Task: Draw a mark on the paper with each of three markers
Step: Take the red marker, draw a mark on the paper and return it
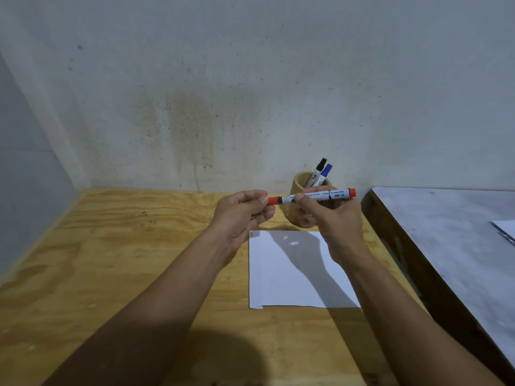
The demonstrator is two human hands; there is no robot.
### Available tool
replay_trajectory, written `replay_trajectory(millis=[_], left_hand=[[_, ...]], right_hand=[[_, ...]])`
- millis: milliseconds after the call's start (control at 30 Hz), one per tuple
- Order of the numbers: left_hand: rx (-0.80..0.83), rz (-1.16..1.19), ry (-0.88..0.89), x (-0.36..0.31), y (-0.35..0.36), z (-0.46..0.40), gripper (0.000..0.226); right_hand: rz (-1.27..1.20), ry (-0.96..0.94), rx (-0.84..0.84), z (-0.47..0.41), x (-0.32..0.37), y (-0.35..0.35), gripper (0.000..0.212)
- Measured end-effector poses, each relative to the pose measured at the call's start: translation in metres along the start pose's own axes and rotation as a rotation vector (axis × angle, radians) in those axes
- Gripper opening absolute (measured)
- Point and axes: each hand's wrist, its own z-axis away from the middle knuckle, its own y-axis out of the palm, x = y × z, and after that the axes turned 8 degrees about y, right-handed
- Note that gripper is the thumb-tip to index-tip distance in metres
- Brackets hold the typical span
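I hold a red marker level above the table, in front of a wooden cup. My right hand grips its white barrel. My left hand pinches the red cap at the marker's left end; the cap sits on the marker. A black-capped marker and a blue-capped marker stand tilted in the cup. A white sheet of paper lies on the plywood table below my hands, with a tiny red spot at its far left corner.
The plywood table meets a stained wall at the back. A second, grey-topped table stands to the right across a narrow gap, with a sheet of paper at its right edge.
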Motion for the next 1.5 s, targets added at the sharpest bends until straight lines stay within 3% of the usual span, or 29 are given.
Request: replay_trajectory(millis=[167,367,467,533,633,733,900,1033,1200,1333,1500], left_hand=[[-0.014,-0.044,0.091,0.002,0.008,0.007,0.010],[-0.023,-0.136,0.162,0.009,0.035,0.012,0.012],[0.057,-0.330,0.162,0.018,0.055,0.016,0.020],[0.040,-0.507,0.227,0.023,0.061,0.010,0.028],[0.056,-0.737,0.385,0.019,0.062,0.004,0.036],[0.196,-0.909,0.534,0.010,0.063,-0.001,0.043],[0.430,-1.272,0.641,0.012,0.059,-0.018,0.052],[0.458,-1.419,0.599,0.019,0.054,-0.024,0.058],[0.453,-1.432,0.592,0.021,0.051,-0.025,0.065],[0.446,-1.442,0.597,0.024,0.051,-0.027,0.067],[0.446,-1.431,0.618,0.028,0.048,-0.027,0.066]], right_hand=[[0.034,-0.032,0.022,-0.004,-0.002,-0.010,0.006],[0.127,-0.043,-0.041,-0.016,-0.013,-0.018,0.017],[0.150,-0.010,-0.120,-0.028,-0.009,-0.024,0.028],[0.132,-0.001,-0.164,-0.039,0.006,-0.036,0.023],[0.529,-0.055,-0.206,-0.062,0.029,-0.066,0.026],[1.000,-0.078,-0.121,-0.086,0.048,-0.088,0.028],[1.386,-0.068,0.086,-0.110,0.065,-0.085,0.025],[1.341,-0.084,0.093,-0.116,0.071,-0.072,0.017],[0.953,0.006,0.051,-0.116,0.067,-0.061,0.029],[1.037,-0.039,0.026,-0.116,0.046,-0.052,0.022],[1.119,-0.020,-0.051,-0.110,0.014,-0.042,0.043]])
